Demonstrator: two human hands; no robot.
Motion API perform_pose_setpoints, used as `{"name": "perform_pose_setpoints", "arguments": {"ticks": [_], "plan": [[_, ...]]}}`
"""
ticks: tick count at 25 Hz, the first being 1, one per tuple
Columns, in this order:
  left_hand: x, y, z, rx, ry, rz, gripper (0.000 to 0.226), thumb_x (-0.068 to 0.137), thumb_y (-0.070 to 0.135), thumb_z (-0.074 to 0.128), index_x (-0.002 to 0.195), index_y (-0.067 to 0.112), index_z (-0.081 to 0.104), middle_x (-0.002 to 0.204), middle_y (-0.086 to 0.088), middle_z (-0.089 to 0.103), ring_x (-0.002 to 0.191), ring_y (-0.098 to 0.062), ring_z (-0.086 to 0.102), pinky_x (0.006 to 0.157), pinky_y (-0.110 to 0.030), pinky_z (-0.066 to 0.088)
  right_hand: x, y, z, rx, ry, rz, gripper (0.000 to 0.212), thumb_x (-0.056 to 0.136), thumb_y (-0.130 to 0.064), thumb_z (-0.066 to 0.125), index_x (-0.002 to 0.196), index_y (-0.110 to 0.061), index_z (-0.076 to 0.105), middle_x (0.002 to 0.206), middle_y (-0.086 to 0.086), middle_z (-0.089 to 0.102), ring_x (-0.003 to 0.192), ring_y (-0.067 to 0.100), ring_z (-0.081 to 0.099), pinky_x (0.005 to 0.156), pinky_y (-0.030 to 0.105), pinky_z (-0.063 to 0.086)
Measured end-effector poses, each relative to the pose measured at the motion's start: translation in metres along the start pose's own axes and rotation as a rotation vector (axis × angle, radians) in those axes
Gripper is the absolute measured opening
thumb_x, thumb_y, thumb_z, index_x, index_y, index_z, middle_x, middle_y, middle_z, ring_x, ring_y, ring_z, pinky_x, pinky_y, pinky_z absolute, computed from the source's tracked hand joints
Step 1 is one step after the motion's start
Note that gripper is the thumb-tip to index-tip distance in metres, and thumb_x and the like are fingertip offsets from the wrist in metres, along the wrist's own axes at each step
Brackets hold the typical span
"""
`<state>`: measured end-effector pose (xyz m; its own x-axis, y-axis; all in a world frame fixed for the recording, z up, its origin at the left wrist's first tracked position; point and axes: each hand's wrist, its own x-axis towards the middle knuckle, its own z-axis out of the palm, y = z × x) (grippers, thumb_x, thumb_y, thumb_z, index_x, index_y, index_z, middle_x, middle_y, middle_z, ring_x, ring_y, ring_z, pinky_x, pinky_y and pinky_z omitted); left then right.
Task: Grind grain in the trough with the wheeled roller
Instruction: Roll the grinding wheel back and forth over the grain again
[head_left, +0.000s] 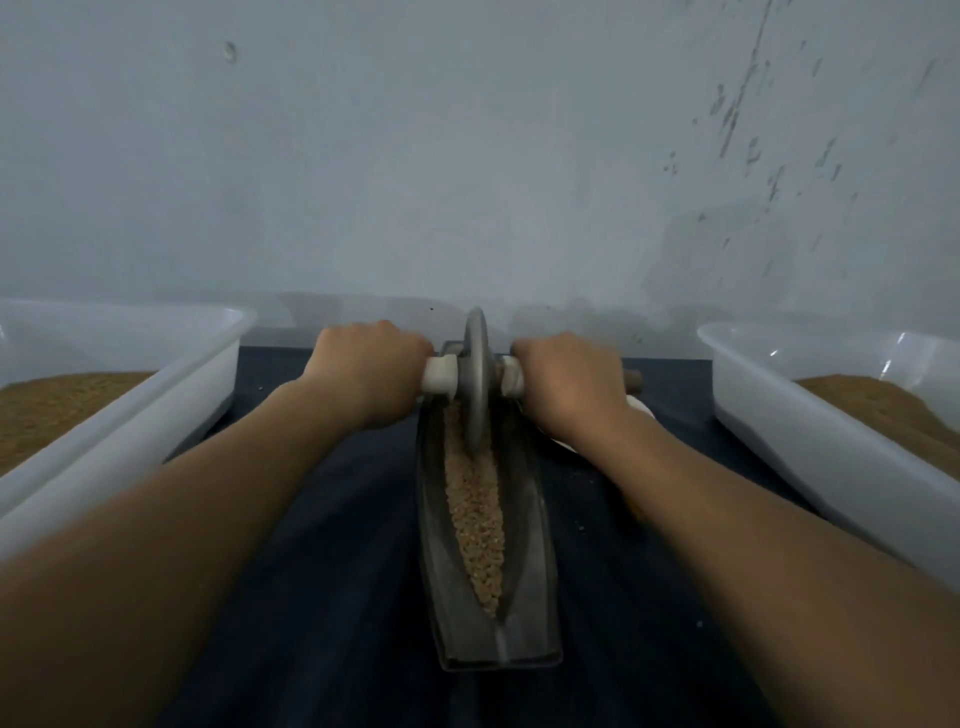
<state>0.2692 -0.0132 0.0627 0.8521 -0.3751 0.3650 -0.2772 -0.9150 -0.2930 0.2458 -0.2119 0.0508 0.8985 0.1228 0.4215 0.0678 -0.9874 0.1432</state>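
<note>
Narrow metal trough (524, 519) lying lengthwise, near to far, on a dark cloth (337, 571), with a strip of tan grain (475, 499) along its channel; wheeled roller (476, 379) standing upright at the trough's far end, its disc set into the grain; left hand (366, 371) curled round the axle handle left of the disc; right hand (566, 382) curled round the handle on the right; white tub (156, 395) at left and white tub (769, 405) at right, each holding brown material; pale wall (467, 156) behind.
</note>
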Motion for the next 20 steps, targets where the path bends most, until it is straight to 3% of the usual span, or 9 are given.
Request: {"name": "perform_pose_setpoints", "arguments": {"ticks": [3,5,7,9,11,12,15,18,20], "plan": [[-0.014,0.002,-0.012,0.061,-0.01,0.061,0.018,0.087,0.036,0.058,0.105,0.036,0.059,0.097,0.005,0.062,0.085,-0.022,0.063,0.063,-0.034,0.041,-0.019,0.008,-0.011,0.05,-0.1,-0.043,0.011,0.088,-0.025,0.062,0.095,-0.029,0.054,0.092,-0.001,0.061,0.09,0.029,0.062,0.065,0.035,0.039],[-0.052,-0.003,-0.008,0.013,0.014,0.121,0.013,0.079,0.043,0.06,0.09,0.04,0.055,0.073,0.014,0.051,0.06,-0.009,0.049,0.053,-0.028,0.033,-0.059,0.016,-0.017,0.019,0.026,-0.157,0.023,0.079,-0.026,0.06,0.081,-0.033,0.038,0.073,-0.009,0.044,0.066,0.021,0.053,0.051,0.031,0.032],[-0.088,-0.011,-0.012,0.022,0.136,0.163,0.018,0.063,0.052,0.055,0.067,0.04,0.042,0.053,0.017,0.026,0.041,0.0,0.019,0.042,-0.018,0.015,-0.095,0.017,-0.032,-0.09,0.227,-0.253,0.035,0.06,-0.029,0.058,0.073,-0.032,0.026,0.059,-0.009,0.019,0.046,0.007,0.016,0.043,0.022,0.007],[-0.094,-0.014,-0.019,0.048,0.269,0.189,0.026,0.051,0.056,0.049,0.06,0.04,0.031,0.053,0.017,0.007,0.042,0.001,0.0,0.045,-0.013,0.002,-0.098,0.021,-0.042,-0.105,0.349,-0.278,0.04,0.047,-0.032,0.057,0.069,-0.032,0.024,0.058,-0.01,0.004,0.05,0.003,-0.003,0.049,0.02,-0.005],[-0.083,-0.006,-0.008,0.089,0.176,0.131,0.024,0.059,0.051,0.058,0.066,0.04,0.038,0.055,0.015,0.015,0.043,-0.001,0.009,0.043,-0.017,0.008,-0.083,0.013,-0.032,-0.154,0.201,-0.223,0.039,0.054,-0.029,0.064,0.068,-0.031,0.028,0.056,-0.009,0.015,0.047,0.003,0.006,0.047,0.022,0.0],[-0.072,-0.001,0.003,0.065,0.13,0.068,0.018,0.069,0.046,0.06,0.073,0.037,0.044,0.058,0.013,0.027,0.044,-0.007,0.025,0.044,-0.022,0.018,-0.068,0.009,-0.021,-0.149,0.137,-0.183,0.034,0.066,-0.025,0.067,0.072,-0.031,0.035,0.058,-0.009,0.028,0.046,0.009,0.023,0.045,0.024,0.008],[-0.025,0.004,0.015,-0.001,0.118,-0.1,0.01,0.088,0.036,0.055,0.096,0.03,0.059,0.084,0.001,0.06,0.075,-0.026,0.063,0.059,-0.033,0.036,-0.01,-0.002,-0.005,-0.044,0.059,-0.039,0.011,0.09,-0.018,0.059,0.099,-0.024,0.055,0.088,0.003,0.062,0.082,0.031,0.063,0.058,0.032,0.036],[-0.024,0.006,0.007,-0.036,0.082,-0.128,0.011,0.089,0.033,0.056,0.097,0.03,0.061,0.086,0.001,0.06,0.079,-0.027,0.063,0.062,-0.033,0.037,-0.005,-0.004,-0.013,-0.081,0.033,-0.062,0.015,0.091,-0.013,0.06,0.103,-0.022,0.059,0.094,0.004,0.064,0.09,0.031,0.064,0.063,0.034,0.04],[-0.052,0.001,0.008,-0.047,0.046,-0.07,0.008,0.083,0.037,0.06,0.087,0.031,0.055,0.07,0.011,0.044,0.059,-0.015,0.047,0.056,-0.031,0.034,-0.036,0.005,-0.02,-0.045,0.04,-0.169,0.018,0.086,-0.018,0.064,0.09,-0.029,0.05,0.077,-0.006,0.052,0.071,0.022,0.057,0.054,0.031,0.033]]}}
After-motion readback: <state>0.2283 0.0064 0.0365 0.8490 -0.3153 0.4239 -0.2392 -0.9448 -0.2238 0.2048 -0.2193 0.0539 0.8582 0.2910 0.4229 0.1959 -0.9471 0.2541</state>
